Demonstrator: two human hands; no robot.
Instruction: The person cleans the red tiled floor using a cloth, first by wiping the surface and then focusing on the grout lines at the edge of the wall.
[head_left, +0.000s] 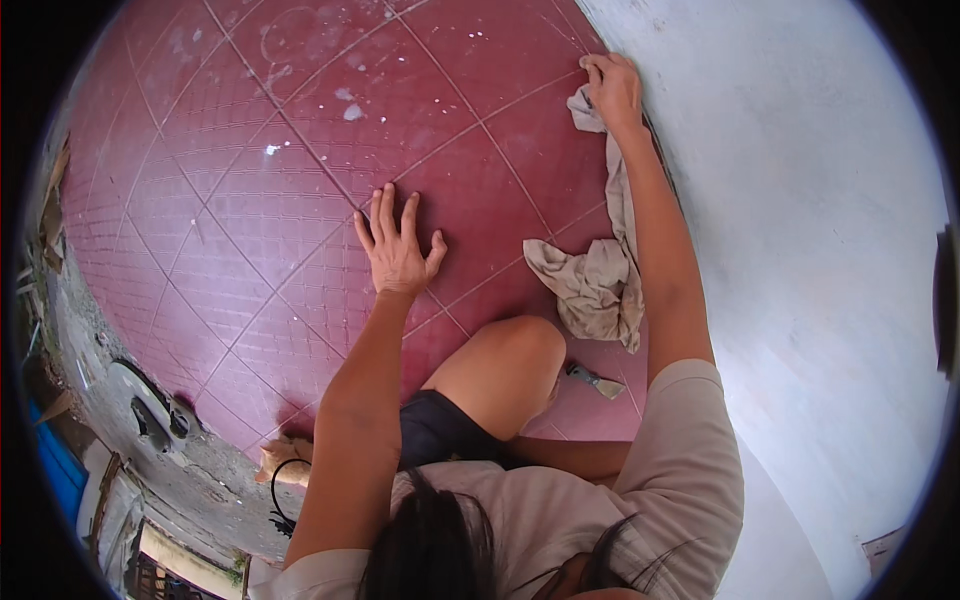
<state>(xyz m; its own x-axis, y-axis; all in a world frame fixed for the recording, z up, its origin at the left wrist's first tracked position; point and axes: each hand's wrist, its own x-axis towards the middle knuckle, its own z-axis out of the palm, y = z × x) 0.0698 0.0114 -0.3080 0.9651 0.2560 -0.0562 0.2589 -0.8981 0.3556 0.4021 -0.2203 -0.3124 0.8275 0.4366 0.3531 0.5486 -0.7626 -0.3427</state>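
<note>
My left hand rests palm down on the red tiled floor, its fingers spread and nothing in it. Up at the foot of the pale wall, my right hand grips one end of a stained beige cloth. From there the cloth trails along the base of the wall under my forearm. Its crumpled bulk lies on the tiles near my bent knee. A putty knife with a grey handle lies on the floor beside that knee.
White specks and paint-like spots dot the tiles. An orange cat is by my left elbow, close to a black cable. Sandals lie on rough concrete past the tiled edge. Something blue stands at the far left.
</note>
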